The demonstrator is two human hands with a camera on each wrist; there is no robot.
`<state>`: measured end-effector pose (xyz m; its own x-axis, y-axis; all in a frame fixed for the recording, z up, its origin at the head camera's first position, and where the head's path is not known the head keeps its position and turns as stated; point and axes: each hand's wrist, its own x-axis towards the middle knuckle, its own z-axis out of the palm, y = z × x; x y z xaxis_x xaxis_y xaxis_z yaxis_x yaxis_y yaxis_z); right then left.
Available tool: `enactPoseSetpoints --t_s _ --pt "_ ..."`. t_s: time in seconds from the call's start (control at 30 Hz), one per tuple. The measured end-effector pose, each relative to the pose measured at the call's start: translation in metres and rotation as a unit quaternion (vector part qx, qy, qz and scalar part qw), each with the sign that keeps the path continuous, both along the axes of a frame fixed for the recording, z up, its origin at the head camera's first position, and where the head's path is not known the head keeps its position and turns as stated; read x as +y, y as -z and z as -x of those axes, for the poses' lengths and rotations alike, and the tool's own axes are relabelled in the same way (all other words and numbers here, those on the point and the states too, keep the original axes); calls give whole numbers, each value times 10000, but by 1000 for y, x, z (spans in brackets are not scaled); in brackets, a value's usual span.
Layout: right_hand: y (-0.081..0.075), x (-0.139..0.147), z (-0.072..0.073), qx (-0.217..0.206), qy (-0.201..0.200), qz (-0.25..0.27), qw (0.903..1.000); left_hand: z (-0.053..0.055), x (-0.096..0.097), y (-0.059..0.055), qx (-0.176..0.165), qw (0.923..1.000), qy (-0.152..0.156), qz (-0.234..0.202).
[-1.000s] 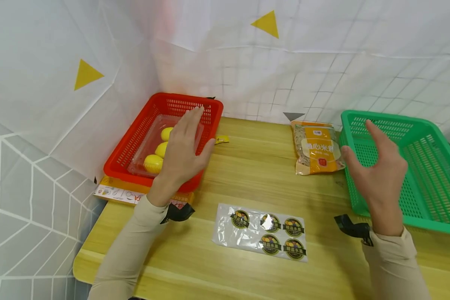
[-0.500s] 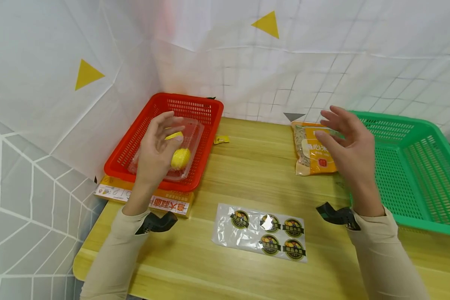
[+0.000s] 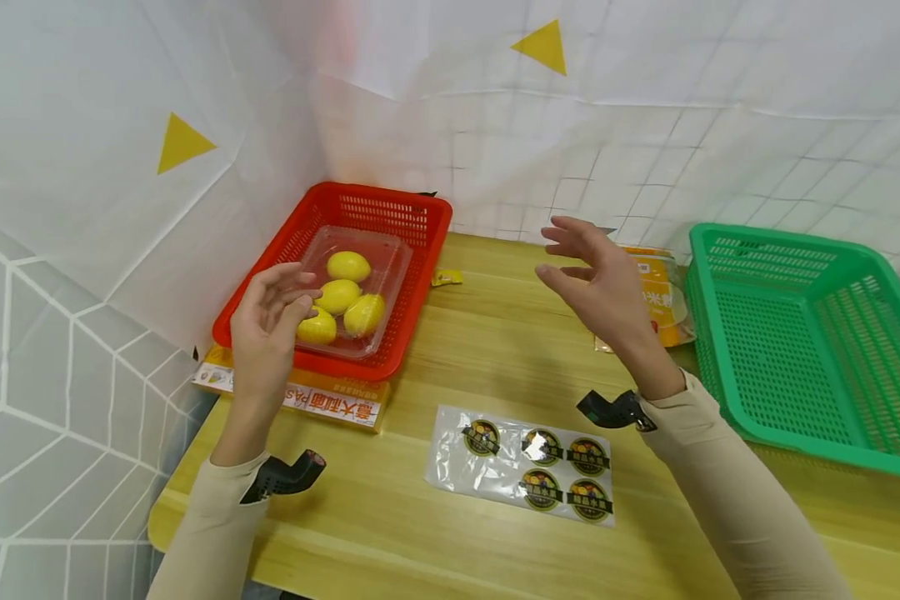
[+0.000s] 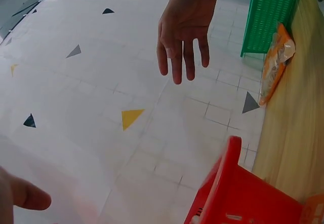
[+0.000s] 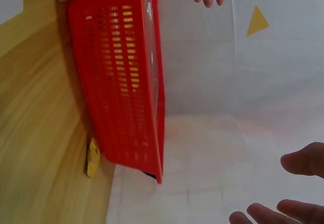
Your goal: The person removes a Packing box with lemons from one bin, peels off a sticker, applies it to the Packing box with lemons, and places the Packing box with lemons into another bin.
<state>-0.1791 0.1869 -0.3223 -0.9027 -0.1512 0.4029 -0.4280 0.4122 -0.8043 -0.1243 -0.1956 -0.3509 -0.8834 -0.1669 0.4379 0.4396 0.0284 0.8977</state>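
Several lemons (image 3: 348, 266) lie in a clear plastic box (image 3: 390, 258) inside the red basket (image 3: 438, 237). My left hand (image 3: 266, 333) hovers over the basket's near left side with its fingers loosely bent, holding nothing, and it hides part of the box. Above the middle of the table, my right hand (image 3: 603, 287) is raised with thumb and fingers apart and nothing between them. It covers part of an orange bag of pasta-like pieces (image 3: 667, 308). In the left wrist view, the right hand (image 4: 185, 34) shows its fingers extended.
A green basket (image 3: 795, 442) stands at the right. A sheet of round stickers (image 3: 521, 467) lies near the front of the wooden table (image 3: 390, 517). An orange box (image 3: 337, 404) lies under the red basket's near edge, and a small yellow packet (image 3: 447, 277) beside it.
My right hand has moved left from the green basket, past the orange bag, to mid-table. The left hand has drawn left and nearer, uncovering the lemons. The baskets stay put.
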Motion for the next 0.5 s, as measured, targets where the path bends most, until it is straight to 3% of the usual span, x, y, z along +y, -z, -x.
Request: enactPoseSetpoints --t_s 0.13,0.23,0.4,0.5 --pt "3 -16 11 -281 -321 86 9991 -8 -10 9 -152 9993 -305 -124" --pt "4 -28 19 -581 -590 108 9965 -13 -20 15 -336 9963 -770 173" --pt "2 -47 30 -1021 -904 -106 9906 -22 -37 23 -767 9803 -1568 920" --pt "0 -54 35 -1151 -982 -284 9881 -29 -44 28 -1054 9704 -1899 1055"
